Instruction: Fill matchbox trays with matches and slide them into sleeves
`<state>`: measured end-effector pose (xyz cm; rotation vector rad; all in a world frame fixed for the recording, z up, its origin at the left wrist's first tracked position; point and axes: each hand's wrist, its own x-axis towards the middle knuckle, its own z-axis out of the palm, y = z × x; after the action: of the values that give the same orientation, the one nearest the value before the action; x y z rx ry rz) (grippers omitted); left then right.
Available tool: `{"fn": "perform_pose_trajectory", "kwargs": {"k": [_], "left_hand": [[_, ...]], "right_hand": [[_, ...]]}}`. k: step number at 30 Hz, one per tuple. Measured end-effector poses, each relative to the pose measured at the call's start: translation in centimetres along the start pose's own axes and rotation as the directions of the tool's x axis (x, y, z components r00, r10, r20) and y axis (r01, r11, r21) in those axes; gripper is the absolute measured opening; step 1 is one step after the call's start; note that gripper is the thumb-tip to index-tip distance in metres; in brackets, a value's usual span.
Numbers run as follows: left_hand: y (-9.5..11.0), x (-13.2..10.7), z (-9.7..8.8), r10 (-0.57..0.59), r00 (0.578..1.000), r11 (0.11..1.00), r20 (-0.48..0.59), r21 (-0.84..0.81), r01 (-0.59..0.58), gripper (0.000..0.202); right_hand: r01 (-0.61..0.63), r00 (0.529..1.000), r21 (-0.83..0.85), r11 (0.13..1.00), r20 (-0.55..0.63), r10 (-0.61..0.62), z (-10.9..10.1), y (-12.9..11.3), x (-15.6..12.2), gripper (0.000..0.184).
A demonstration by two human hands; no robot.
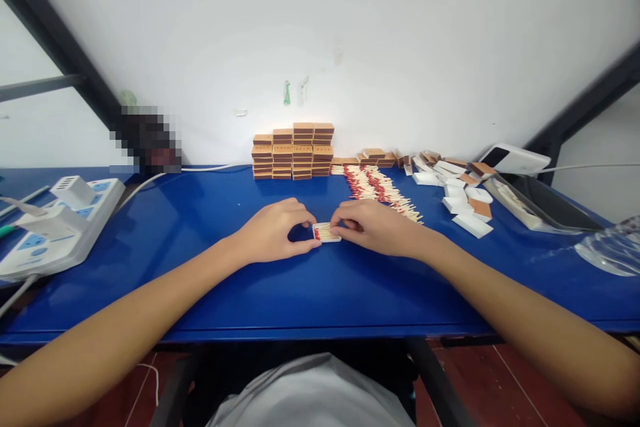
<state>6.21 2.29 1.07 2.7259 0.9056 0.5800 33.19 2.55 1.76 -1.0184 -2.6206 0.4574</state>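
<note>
Pinching a small tray of matches (327, 232) from both ends, the two hands meet over the blue table (240, 287). The left hand (273, 232) closes thumb and forefinger on the tray's left end, where the red heads show, and its other fingers curl in above. The right hand (376, 227) grips the tray's right end with bent fingertips laid over the edge. The tray lies flat on the table, directly between the two sets of fingertips and touching both.

Just beyond the right fingers, towards the wall, a long heap of loose matches (380, 188) spreads across the table. Further out past the left fingertips, a stack of brown matchboxes (295, 150) stands against the wall, with a few more boxes lying beside it. Off to the outer side of the right hand, well apart from the fingers, white box parts (460, 199) lie scattered. Far out from the left hand sits a white power strip (60, 224). A clear plastic bag (610, 247) rests at the table's far right edge.
</note>
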Motion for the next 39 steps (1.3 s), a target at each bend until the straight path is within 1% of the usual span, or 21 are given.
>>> {"fn": "perform_pose_trajectory", "kwargs": {"k": [2, 6, 9, 13, 17, 21, 28, 31, 34, 36, 39], "left_hand": [[0.0, 0.0, 0.0, -0.001, 1.000, 1.000, -0.002, -0.003, 0.001, 0.024], [0.0, 0.0, 0.1, 0.009, 1.000, 1.000, 0.001, 0.001, -0.009, 0.025], [0.0, 0.0, 0.1, 0.008, 1.000, 1.000, 0.005, -0.002, -0.008, 0.025], [0.0, 0.0, 0.1, 0.004, 1.000, 1.000, 0.001, 0.001, -0.004, 0.024], [0.1, 0.1, 0.1, 0.008, 1.000, 1.000, -0.002, 0.000, -0.008, 0.024], [0.0, 0.1, 0.1, 0.010, 1.000, 1.000, 0.001, -0.004, -0.010, 0.025], [0.0, 0.1, 0.1, 0.008, 1.000, 1.000, -0.001, -0.004, -0.008, 0.024], [0.0, 0.1, 0.1, -0.003, 1.000, 1.000, 0.002, -0.005, 0.003, 0.024], [0.1, 0.0, -0.1, 0.001, 1.000, 1.000, 0.015, 0.000, -0.001, 0.026], [0.0, -0.1, -0.1, 0.000, 1.000, 1.000, 0.019, -0.001, 0.000, 0.026], [0.0, -0.1, -0.2, -0.006, 1.000, 1.000, 0.019, 0.000, 0.006, 0.025]], "right_hand": [[0.010, 1.000, 0.001, 1.000, -0.009, -0.010, 0.0, -0.1, 0.0, 0.019], [0.023, 0.998, 0.002, 1.000, -0.064, -0.023, -0.1, -0.3, 0.0, 0.018], [0.028, 0.997, -0.022, 0.999, -0.064, -0.030, -0.1, -0.2, 0.0, 0.017], [-0.036, 0.999, -0.047, 0.998, -0.040, 0.034, 0.0, -0.3, 0.1, 0.014], [-0.105, 0.994, -0.048, 0.993, -0.008, 0.105, -0.1, -0.7, 0.2, 0.014], [-0.124, 0.992, -0.060, 0.990, 0.009, 0.125, -0.2, -1.0, 0.1, 0.015], [-0.133, 0.990, -0.003, 0.991, -0.040, 0.132, 0.2, -1.3, 0.3, 0.012], [-0.137, 0.986, -0.044, 0.990, -0.104, 0.132, -0.7, -0.1, 0.1, 0.015], [-0.229, 0.961, -0.131, 0.965, -0.186, 0.203, -2.6, 2.4, -0.4, 0.017], [-0.302, 0.948, -0.172, 0.938, -0.154, 0.277, -3.9, 4.3, -1.0, 0.015], [-0.315, 0.949, -0.150, 0.937, -0.052, 0.311, -4.9, 6.7, -1.7, 0.014]]}}
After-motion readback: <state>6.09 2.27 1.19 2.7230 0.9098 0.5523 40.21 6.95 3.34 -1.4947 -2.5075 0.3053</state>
